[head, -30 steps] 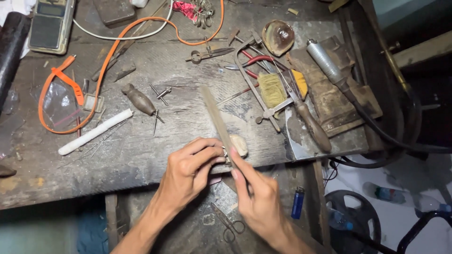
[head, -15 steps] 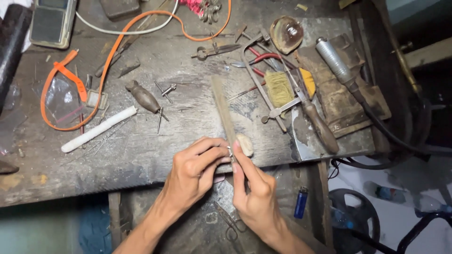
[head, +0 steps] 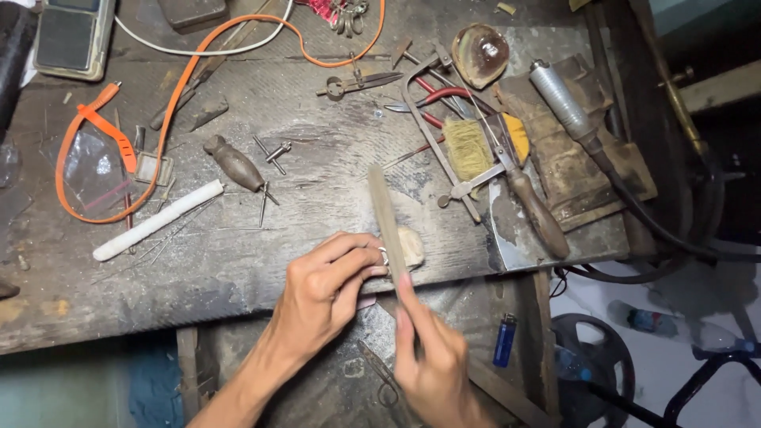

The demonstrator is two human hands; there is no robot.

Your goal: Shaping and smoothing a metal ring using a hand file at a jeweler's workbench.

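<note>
Ring (head: 383,255) pinched in my left hand (head: 329,281) at the bench's (head: 238,261) near edge; my right hand (head: 432,361) grips the file (head: 388,222), its long axis running away from me across the ring.

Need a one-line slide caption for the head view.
Left hand pinches a small metal ring at the workbench edge while right hand holds a flat file against it.
</note>
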